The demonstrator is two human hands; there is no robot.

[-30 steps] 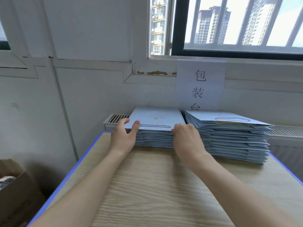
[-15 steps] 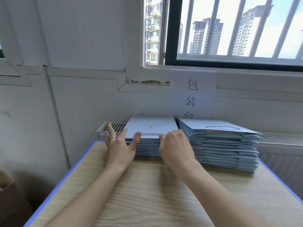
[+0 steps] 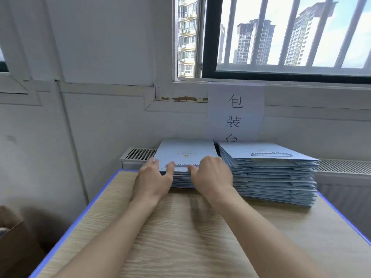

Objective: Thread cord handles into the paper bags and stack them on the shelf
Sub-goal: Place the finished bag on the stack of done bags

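Note:
Two stacks of flat light-blue paper bags lie at the far edge of the wooden table (image 3: 180,227). The top bag of the left stack (image 3: 186,154) has a gold logo and a cord handle (image 3: 181,165) along its near edge. My left hand (image 3: 153,178) touches the left front corner of that stack, fingers straight along its side, thumb on the front edge. My right hand (image 3: 212,175) rests against its right front corner with the thumb on the near edge; its fingers are hidden behind the back of the hand. The right stack (image 3: 271,177) is taller, and its top bag also carries a cord handle (image 3: 271,154).
The table has a blue rim and stands against a white wall under a barred window. A paper sign (image 3: 235,113) with printed characters hangs behind the stacks. Vent grilles (image 3: 140,153) run along the wall behind the table. A cardboard box (image 3: 14,243) sits on the floor at the left.
Both hands stay at the left stack's front edge. My left hand's fingers spread out at the stack's side, then closed in against its corner. The view has tilted slightly upward.

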